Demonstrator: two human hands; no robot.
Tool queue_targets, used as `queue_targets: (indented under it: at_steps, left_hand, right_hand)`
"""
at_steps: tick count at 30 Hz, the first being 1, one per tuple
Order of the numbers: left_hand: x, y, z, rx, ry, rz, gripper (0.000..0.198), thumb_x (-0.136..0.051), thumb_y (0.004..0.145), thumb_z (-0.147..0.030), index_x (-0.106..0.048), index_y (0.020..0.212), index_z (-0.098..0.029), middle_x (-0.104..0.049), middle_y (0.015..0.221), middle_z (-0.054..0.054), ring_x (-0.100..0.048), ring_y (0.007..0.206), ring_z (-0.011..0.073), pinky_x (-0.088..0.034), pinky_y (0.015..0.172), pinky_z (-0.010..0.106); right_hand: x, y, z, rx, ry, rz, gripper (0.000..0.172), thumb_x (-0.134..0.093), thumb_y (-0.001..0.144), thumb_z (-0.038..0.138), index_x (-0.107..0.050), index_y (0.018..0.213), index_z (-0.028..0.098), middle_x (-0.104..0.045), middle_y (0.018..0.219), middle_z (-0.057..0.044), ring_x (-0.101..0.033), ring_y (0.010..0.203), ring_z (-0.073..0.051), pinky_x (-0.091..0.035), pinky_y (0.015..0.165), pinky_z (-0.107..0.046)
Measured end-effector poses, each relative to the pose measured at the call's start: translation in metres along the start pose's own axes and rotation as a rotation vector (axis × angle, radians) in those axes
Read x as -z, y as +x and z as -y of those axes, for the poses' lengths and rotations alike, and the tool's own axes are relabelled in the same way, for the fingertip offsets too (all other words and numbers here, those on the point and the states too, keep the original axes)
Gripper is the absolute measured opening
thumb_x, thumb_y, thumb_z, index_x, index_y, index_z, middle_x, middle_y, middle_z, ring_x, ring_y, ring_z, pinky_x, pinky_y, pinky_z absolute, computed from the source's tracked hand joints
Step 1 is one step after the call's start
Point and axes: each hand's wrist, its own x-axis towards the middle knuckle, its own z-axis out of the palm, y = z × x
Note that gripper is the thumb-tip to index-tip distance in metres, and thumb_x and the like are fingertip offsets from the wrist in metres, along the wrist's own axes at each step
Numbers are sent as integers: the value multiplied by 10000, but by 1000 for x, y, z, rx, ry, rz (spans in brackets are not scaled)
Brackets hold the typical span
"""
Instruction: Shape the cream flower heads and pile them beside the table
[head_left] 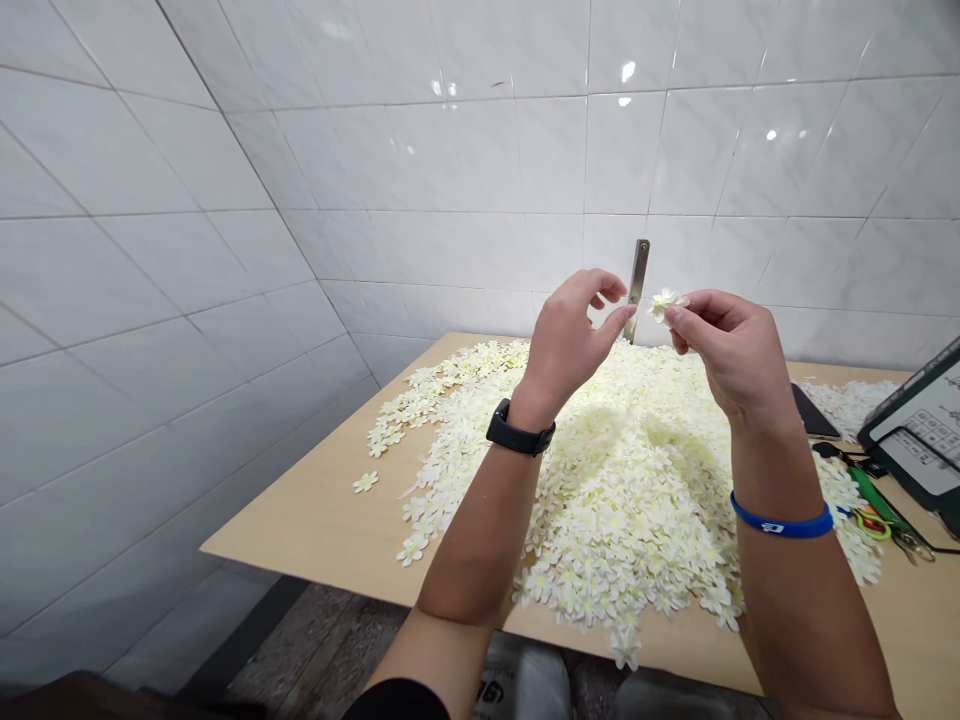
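Between the thumb and fingers of my right hand (724,335) is a small white artificial flower (666,304), raised above the table. My left hand (577,335) is beside it to the left, thumb and index finger apart with nothing visible between them. Its fingertips overlap an upright metal strip (640,265) in this view; whether they touch it I cannot tell. Below both hands spreads a large heap of loose white and pale yellow flower pieces (637,520). A single flower piece (366,482) lies apart at the left.
The wooden table (315,510) stands against tiled walls. At the right are a dark panel with a printed label (922,430), a flat black object (814,412), green-handled tools (877,500) and a cable. More white pieces (847,403) lie behind them.
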Motion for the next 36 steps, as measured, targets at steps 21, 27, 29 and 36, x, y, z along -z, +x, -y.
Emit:
queue_targets:
  at_steps: [21, 27, 29, 36]
  left_hand:
    - [-10, -1, 5, -95, -143, -70, 77, -722, 897, -168, -777, 892, -222, -792, 870, 1, -740, 813, 116, -622, 719, 250]
    - [-11, -2, 3, -154, -42, -93, 60, -735, 897, -179, -768, 858, -211, -787, 831, -7, -718, 764, 99, -588, 711, 233]
    - [-12, -3, 4, -180, -28, -107, 67, -737, 896, -170, -763, 849, -209, -784, 824, -12, -709, 754, 92, -578, 705, 226]
    - [-14, -3, 4, -207, -37, -127, 70, -711, 911, -163, -750, 874, -208, -781, 861, -10, -711, 790, 94, -598, 727, 221]
  right_hand:
    - [6, -4, 6, 163, -500, -154, 139, -741, 842, 349, -790, 803, 225, -746, 778, -41, -643, 685, -183, -500, 637, -336]
    - [-7, -10, 17, 161, -348, -56, 127, -799, 792, 348, -791, 830, 227, -773, 876, -42, -695, 761, -175, -572, 689, -329]
    - [-8, -10, 15, 156, -359, -73, 142, -803, 788, 359, -779, 816, 222, -761, 848, -41, -686, 735, -170, -572, 669, -326]
    - [-7, -9, 11, 186, -366, -57, 148, -818, 770, 328, -752, 852, 223, -717, 810, -21, -665, 735, -156, -581, 676, -316]
